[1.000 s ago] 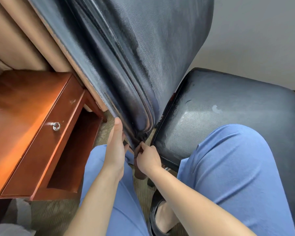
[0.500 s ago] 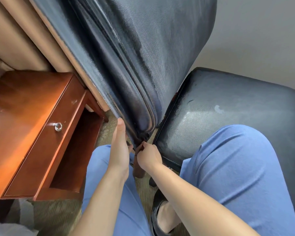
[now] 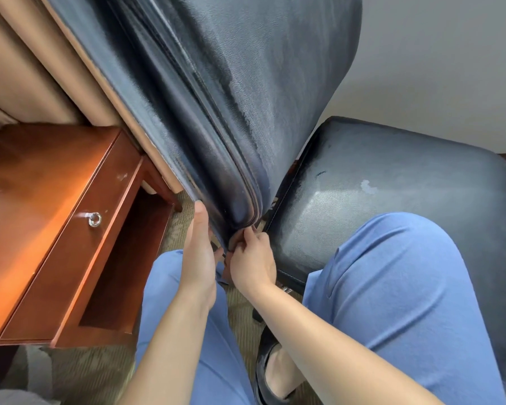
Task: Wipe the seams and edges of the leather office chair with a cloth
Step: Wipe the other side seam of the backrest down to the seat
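Note:
The black leather chair fills the view, its backrest (image 3: pixel 231 97) rising at the centre and its seat (image 3: pixel 392 182) to the right. My left hand (image 3: pixel 197 258) lies flat with straight fingers against the rear edge of the backrest's lower corner. My right hand (image 3: pixel 253 258) has curled fingers and pinches the piped seam at the bottom corner of the backrest (image 3: pixel 240 211). No cloth shows in either hand. The leather has dull streaks on the backrest and a pale scuff (image 3: pixel 368 187) on the seat.
A reddish wooden desk (image 3: pixel 35 206) with a ring-pull drawer (image 3: pixel 93 219) stands close on the left. Beige curtains (image 3: pixel 27 68) hang behind it. My blue-trousered knees (image 3: pixel 406 302) and a black shoe (image 3: pixel 268 372) are over the carpet (image 3: pixel 100 369) below. A grey wall (image 3: pixel 435 68) is at right.
Almost nothing has changed. My right hand has crept slightly up into the backrest's bottom corner. My left hand stays pressed on the rear edge.

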